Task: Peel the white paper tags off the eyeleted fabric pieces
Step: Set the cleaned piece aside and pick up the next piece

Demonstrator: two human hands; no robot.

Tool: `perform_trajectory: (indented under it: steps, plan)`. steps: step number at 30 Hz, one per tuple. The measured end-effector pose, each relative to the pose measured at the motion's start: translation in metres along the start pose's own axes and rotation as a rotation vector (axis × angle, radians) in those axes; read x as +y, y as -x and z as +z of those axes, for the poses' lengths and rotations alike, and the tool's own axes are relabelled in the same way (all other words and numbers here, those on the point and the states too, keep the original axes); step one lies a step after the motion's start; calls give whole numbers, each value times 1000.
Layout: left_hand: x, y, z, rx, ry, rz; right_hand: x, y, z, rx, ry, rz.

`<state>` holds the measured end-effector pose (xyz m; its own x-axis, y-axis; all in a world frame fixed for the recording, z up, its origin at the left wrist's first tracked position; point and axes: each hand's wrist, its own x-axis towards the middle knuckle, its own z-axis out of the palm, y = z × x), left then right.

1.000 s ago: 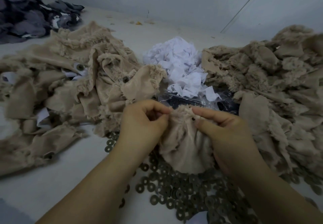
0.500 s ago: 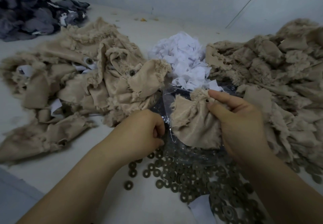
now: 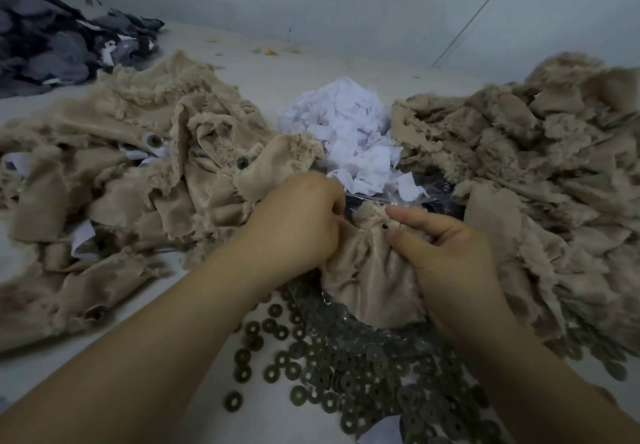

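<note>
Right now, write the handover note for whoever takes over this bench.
Left hand and right hand both pinch one beige fabric piece near its eyelet; no tag shows on it.
Peeled white paper tags are heaped behind the hands.
Left fabric pile still shows white tags, so it looks undone.
Right fabric pile shows none, probably finished.
Loose metal washers lie in front.

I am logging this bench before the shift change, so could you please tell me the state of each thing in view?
Left hand: grips the held fabric piece.
Right hand: pinches its top edge.
Held fabric piece: bunched between both hands.
Left fabric pile: heaped, white tags showing.
Right fabric pile: heaped.
Paper tags: piled loose.
Metal rings: scattered on the table.
</note>
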<state>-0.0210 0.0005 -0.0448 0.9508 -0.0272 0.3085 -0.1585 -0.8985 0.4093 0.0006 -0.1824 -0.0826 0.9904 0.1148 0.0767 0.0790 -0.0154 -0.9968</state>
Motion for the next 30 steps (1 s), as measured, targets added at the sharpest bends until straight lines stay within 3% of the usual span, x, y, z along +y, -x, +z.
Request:
perform_trajectory:
  steps: [6,8,11,14,18,23,30]
  plan:
    - [-2,-51,21,53,63,-32,-2,-1,1,-40,20,5]
    - [2,-60,25,58,52,58,-2,-1,1,-47,39,2]
    - [11,-72,30,-49,-20,251,0,-2,0,-43,71,8]
    - [18,-86,34,-224,-89,265,2,-3,0,-35,53,37]
    - [25,-96,41,-196,-155,323,3,-3,-1,-62,66,21]
    - [22,-87,41,-31,367,162,3,-3,-1,-49,69,20]
    - [2,-70,42,42,664,17,-1,0,2,-66,62,25]
